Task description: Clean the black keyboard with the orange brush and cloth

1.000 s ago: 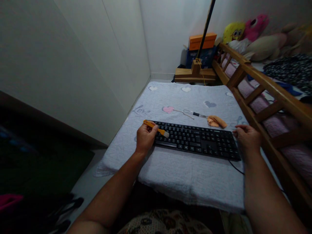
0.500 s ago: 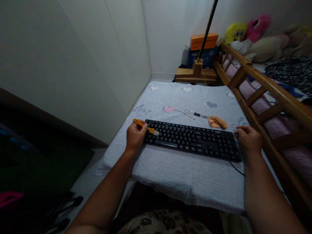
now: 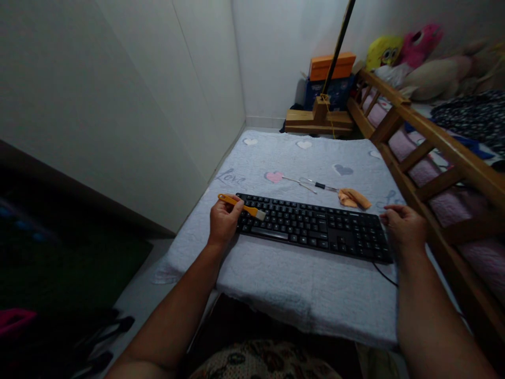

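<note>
On a quilted cover (image 3: 300, 273) lies a black keyboard (image 3: 315, 229). The right hand (image 3: 404, 227) rests half-curled against its right end, holding nothing. The left hand (image 3: 224, 220) pinches an orange brush (image 3: 241, 205), bristles at the leftmost keys. Light, short strokes along each row would suit best.

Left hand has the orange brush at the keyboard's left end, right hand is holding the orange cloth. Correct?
Not the cloth part. The head view shows the orange cloth lying untouched on the quilt beyond the keyboard; the right hand sits at the keyboard's right end. The left hand does have the orange brush at the left end.
</note>
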The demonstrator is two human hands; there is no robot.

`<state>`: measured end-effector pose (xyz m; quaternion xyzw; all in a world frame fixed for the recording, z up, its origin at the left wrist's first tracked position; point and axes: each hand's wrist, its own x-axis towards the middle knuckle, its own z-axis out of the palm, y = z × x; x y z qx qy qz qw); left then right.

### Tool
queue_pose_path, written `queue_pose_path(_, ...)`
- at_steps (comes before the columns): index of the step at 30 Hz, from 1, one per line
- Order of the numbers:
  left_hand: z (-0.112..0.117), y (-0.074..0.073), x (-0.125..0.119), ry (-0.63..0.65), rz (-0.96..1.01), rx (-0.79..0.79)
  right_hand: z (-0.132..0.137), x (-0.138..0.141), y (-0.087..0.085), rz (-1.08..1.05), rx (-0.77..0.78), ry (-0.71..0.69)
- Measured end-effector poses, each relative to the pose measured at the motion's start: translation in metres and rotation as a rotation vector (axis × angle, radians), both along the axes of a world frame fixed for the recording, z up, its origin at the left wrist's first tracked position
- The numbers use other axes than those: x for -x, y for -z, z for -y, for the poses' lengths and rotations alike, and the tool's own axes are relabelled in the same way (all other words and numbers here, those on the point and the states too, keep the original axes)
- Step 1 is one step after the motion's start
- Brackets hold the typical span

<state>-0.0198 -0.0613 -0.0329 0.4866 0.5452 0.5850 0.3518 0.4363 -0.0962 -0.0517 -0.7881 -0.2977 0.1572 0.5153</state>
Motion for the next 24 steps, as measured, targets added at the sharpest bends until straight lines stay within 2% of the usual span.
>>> queue_pose_path(5, 0.001, 0.000, -0.001, -0.010, -0.080, 0.003, 0.001, -0.001, 0.002, 0.004, -0.012, -0.010)
queue_pose_path(12, -0.001, -0.004, 0.019, -0.175, -0.266, -0.050, 0.002, 0.002, -0.001, 0.022, -0.020, -0.016)
queue_pose_path(18, -0.007, -0.004, 0.033, -0.337, -0.364, -0.090, 0.000, -0.005, 0.006, 0.024, -0.019, -0.015)
queue_pose_path(21, -0.008, -0.003, 0.034, -0.310, -0.276, -0.098, 0.000, -0.006, 0.008, 0.030, -0.012, -0.023)
queue_pose_path(24, -0.007, -0.001, 0.029, -0.191, -0.130, -0.089, 0.001, -0.005, 0.005, 0.038, 0.004, -0.015)
